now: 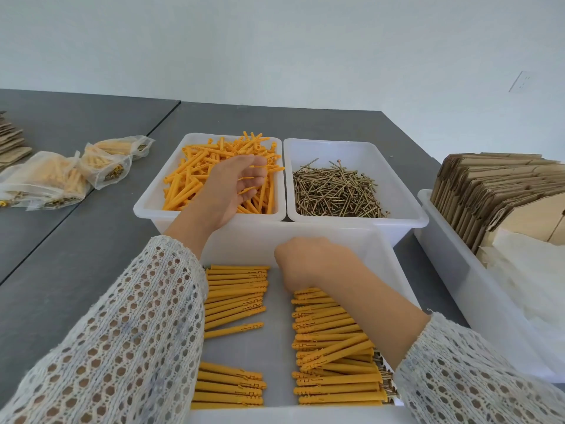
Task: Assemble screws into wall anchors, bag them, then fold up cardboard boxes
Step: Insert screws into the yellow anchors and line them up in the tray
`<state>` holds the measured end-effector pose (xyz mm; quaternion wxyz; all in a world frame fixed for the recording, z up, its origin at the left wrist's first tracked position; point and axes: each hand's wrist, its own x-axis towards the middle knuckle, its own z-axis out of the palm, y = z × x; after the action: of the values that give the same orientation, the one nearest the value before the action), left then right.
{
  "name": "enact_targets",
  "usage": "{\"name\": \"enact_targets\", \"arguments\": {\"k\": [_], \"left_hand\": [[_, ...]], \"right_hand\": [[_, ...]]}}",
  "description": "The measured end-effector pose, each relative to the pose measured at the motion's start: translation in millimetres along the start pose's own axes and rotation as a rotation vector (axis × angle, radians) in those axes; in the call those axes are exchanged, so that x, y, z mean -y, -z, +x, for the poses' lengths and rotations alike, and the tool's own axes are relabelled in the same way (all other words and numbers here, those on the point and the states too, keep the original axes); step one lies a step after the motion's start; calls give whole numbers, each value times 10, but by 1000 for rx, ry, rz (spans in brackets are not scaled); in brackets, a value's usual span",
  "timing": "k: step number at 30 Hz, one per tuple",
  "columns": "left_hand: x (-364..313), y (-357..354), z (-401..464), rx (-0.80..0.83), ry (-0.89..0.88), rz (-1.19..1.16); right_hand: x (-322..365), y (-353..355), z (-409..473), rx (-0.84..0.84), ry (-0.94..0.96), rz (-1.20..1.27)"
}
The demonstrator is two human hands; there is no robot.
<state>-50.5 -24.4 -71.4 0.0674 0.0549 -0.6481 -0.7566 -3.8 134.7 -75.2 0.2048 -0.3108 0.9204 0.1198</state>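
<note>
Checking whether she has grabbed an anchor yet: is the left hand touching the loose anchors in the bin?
Cannot tell. In the head view the left hand hangs cupped over the loose anchors; its fingertips overlap them, showing neither contact nor gap.

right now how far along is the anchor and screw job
Done: three filled bags lie on the table, and rows of assembled anchors fill the near bin. In hand: the left hand reaches into the loose anchors while the right hand rests curled at the rows. Left: many loose anchors and screws, bagging the rows, and folding the flat cardboard boxes.
</note>
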Motion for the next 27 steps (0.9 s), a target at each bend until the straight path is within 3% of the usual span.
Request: {"name": "enact_targets", "arguments": {"k": [4,7,9,11,13,15,17,20,21,27], "left_hand": [[126,-82,-52,-142,-383,554],[214,-150,-89,-212,-531,1021],[253,-135,-64,-268,-455,1361],[254,-119,-57,-293,-312,1501],[251,-132,-51,-220,-227,1545],[215,-138,-41,-26,-152,1543],[167,-128,-39,127,-48,1453],[126,-97,-31,229,8,1482],[129,-88,-25,246,6,1491],[173,-80,-37,194,-94,1317]], "right_hand": [[-12,85,5,-90,116,88],[-88,181,-11,-230,234,375],[-135,256,-57,-389,277,571],[-226,286,-35,-642,236,709],[-357,291,62,-950,55,628],[-541,272,192,-1102,-156,447],[-798,181,339,-927,-351,380],[-1080,80,503,-352,-470,540],[-1123,74,539,-240,-461,578],[-1140,88,622,-147,-469,539]]}}
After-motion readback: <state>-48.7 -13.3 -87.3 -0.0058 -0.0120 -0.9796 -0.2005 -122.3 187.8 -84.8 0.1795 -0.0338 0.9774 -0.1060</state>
